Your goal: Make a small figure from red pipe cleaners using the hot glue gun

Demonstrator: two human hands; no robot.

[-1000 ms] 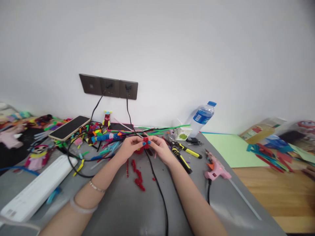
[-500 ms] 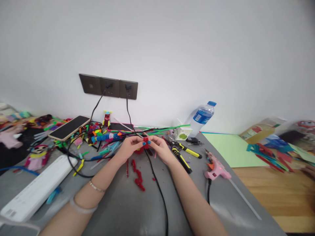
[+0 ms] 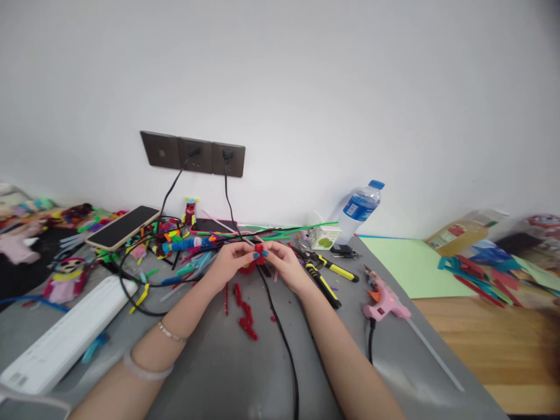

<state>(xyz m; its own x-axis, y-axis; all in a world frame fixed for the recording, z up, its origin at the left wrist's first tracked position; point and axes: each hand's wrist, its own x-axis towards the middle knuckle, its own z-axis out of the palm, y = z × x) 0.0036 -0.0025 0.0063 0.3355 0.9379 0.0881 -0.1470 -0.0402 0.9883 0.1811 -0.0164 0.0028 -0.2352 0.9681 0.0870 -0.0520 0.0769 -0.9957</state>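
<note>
Between my two hands is a small red fuzzy piece, which looks like bent pipe cleaner. My left hand pinches it from the left, and my right hand grips its other side with thumb and fingers. Just below the fingertips, a red and yellow item shows in part; the fingers cover the rest. A crinkled red pipe cleaner lies on the grey table nearer to me, with a short thin red strand beside it.
Yellow-black pliers and a pink glue gun lie to the right. A black cable runs under my hands. Leftward are a white power strip, a phone and colourful craft pieces. A water bottle leans against the wall.
</note>
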